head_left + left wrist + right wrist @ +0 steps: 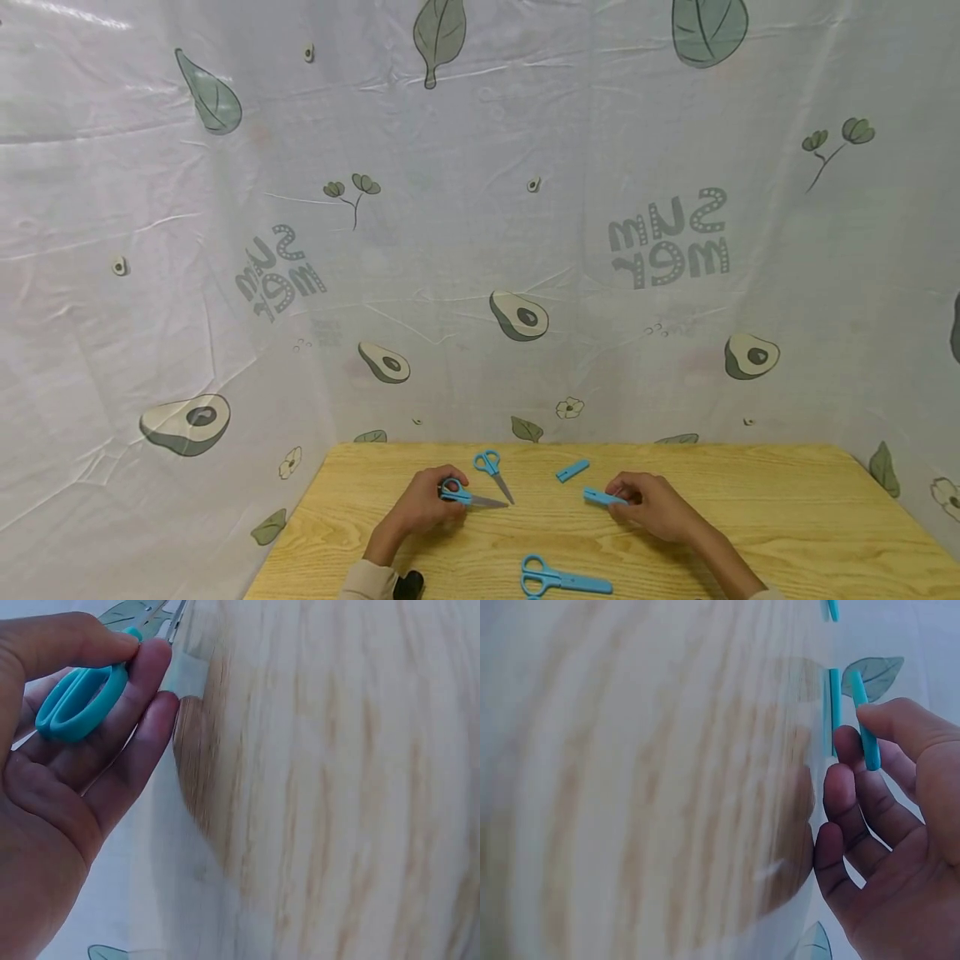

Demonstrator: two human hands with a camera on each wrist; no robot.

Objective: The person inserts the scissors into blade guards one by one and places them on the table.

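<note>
Tabletop (pixel 787 500) — near scissors (pixel 553 577) in sheath (pixel 588 584), second sheath (pixel 598 497) in right hand (pixel 656 507)

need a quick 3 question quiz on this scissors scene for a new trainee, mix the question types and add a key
1. Short answer: what does the right grip hold in the head view?
2. True or false: the blades of the scissors nearest the table's front edge are bare.
3. Multiple choice: what colour are the handles of the scissors in the left grip?
a) red
b) blue
c) black

Key
1. A blue cover, like the one on the nearest scissors.
2. False: a blue cover encloses them.
3. b
</note>
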